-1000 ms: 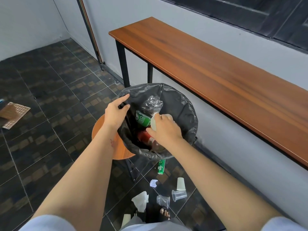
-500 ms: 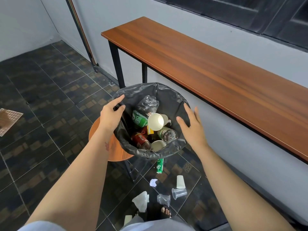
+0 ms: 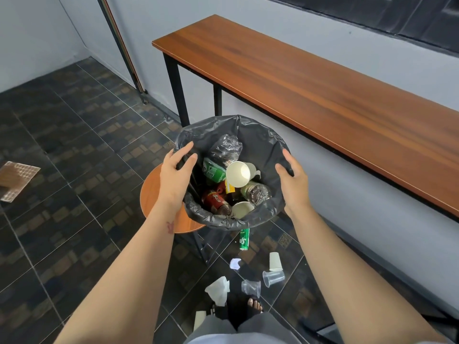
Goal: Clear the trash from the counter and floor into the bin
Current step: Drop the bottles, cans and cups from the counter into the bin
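Now that the right hand (image 3: 294, 184) has released the white paper cup (image 3: 238, 173) and come out of the bin (image 3: 260, 140), the cup lies on its side on top of the bottles and cans inside, its mouth facing up.

**Change of state**
- One second earlier, the right hand was inside the bin with the cup in its grip.
- Half a second earlier, it was out and spread beside the right rim.
- It is now at the right rim. The fingers are nearly straight against the outside of the black liner (image 3: 206, 135), the thumb is toward the inside, and it holds no trash. A firm grip on the rim is not shown.
- The left hand (image 3: 177, 175) is unchanged. Its thumb and fingers pinch the liner at the left rim.

**Position**
The bin stands on a round wooden stool (image 3: 151, 197), just in front of the counter (image 3: 323, 95).

**Meaning for the task**
One deposit is complete. With a hand on each side of the bin, the likely next step is to steady or reposition it.

These items remain on the floor (image 3: 74, 145) below the stool:
- a green can (image 3: 244, 239)
- a second paper cup (image 3: 275, 261)
- two clear plastic cups (image 3: 273, 278)
- a crumpled paper (image 3: 235, 263)
- a tissue (image 3: 218, 290)

The task is judged to be only partly done.
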